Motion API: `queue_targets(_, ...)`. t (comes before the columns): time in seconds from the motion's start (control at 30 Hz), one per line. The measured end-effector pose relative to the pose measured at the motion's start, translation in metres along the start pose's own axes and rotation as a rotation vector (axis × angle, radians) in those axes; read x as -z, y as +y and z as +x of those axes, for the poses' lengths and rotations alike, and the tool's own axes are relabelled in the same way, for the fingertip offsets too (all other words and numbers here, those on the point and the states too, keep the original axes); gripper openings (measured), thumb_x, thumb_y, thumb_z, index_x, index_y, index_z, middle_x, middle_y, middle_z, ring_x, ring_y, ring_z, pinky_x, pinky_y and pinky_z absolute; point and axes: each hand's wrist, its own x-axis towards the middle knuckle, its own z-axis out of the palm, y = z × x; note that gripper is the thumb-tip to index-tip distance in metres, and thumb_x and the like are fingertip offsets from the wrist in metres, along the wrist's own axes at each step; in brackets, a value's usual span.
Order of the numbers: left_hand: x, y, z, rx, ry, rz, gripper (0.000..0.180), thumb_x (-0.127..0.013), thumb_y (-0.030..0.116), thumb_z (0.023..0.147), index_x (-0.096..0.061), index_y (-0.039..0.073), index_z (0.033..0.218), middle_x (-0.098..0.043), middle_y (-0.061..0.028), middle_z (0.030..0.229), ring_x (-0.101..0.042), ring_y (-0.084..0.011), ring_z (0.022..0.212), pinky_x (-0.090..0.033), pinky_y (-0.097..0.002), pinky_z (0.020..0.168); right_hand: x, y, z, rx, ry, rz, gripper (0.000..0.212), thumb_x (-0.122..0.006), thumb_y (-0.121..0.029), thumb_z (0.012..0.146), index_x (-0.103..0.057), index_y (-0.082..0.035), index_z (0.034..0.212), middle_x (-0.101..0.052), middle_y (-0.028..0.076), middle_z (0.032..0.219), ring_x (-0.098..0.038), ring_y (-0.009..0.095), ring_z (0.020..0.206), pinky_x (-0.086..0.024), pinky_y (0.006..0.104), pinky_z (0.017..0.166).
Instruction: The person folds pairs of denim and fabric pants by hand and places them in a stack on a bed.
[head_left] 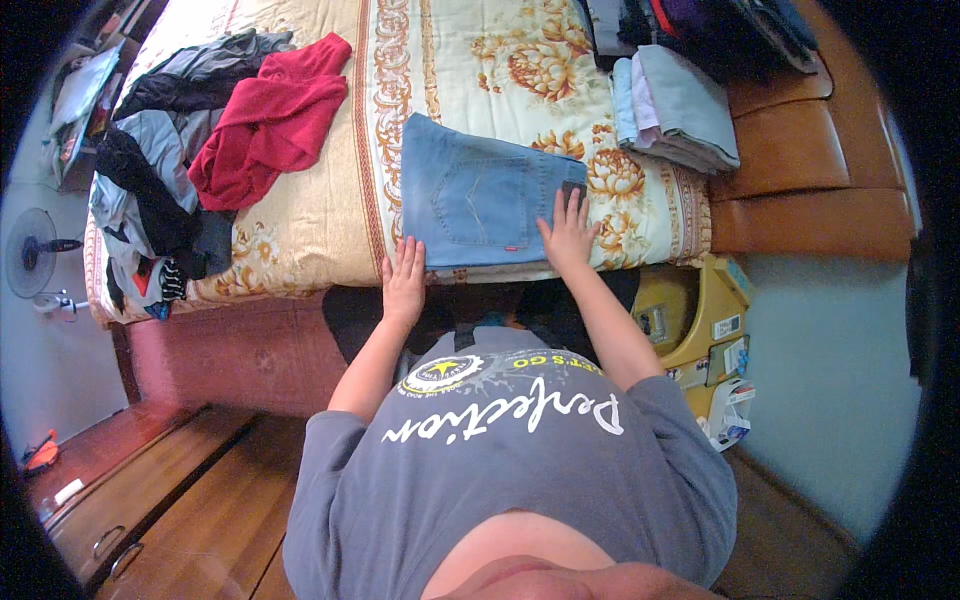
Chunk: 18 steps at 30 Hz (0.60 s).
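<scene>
A pair of light blue jeans (470,200), folded to a compact block, lies on the bed's near edge with a stitched back pocket facing up. My left hand (404,283) rests flat at the near left corner of the jeans, fingers stretched out. On their right side, by the waistband and its dark patch, my right hand (569,235) lies flat with its fingers spread. Neither hand grips the denim.
Loose clothes, among them a red garment (275,125) and a black one (150,190), are heaped on the bed's left. Folded clothes (685,105) are stacked at the right, beside a brown padded headboard (800,150). A yellow cabinet (705,310) stands below; a fan (35,250) is far left.
</scene>
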Motion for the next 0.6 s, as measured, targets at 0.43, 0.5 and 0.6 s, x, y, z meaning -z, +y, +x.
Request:
queue_targets(0.43,0.043,0.004,0.033,0.026,0.254,-0.246,0.021,-0.061,0.016,0.076,-0.058,0.006,0.094,-0.057,-0.0134,0.105,-0.056,-0.0284,0.096,-0.045,-0.0368,0.079,0.023,0.02,0.002,-0.114,-0.014,0.248,0.065,-0.037,-0.043,0.089,-0.014,-0.011,0.14,-0.006,0.007,0.147,-0.003,0.029,0.135,-0.004,0.061,0.101)
queue_targets(0.5,0.049,0.021,0.061,0.02,0.311,-0.135,0.038,-0.056,0.021,0.081,-0.049,0.009,0.117,-0.037,-0.016,0.132,-0.036,-0.0318,0.121,-0.032,-0.0455,0.096,0.046,-0.009,0.018,-0.014,-0.057,0.181,0.065,-0.037,-0.044,0.088,-0.013,-0.013,0.14,-0.006,0.006,0.147,-0.002,0.028,0.135,-0.004,0.064,0.099)
queue_targets(0.6,0.058,0.054,0.106,0.024,-0.075,-0.094,0.053,-0.05,0.031,0.085,-0.033,0.016,0.133,-0.019,-0.0113,0.143,-0.015,-0.0294,0.133,-0.017,-0.0495,0.104,0.047,-0.042,0.026,0.208,-0.102,0.137,0.062,-0.038,-0.046,0.087,-0.013,-0.023,0.14,-0.005,0.001,0.147,-0.003,0.027,0.135,-0.007,0.0672,0.097)
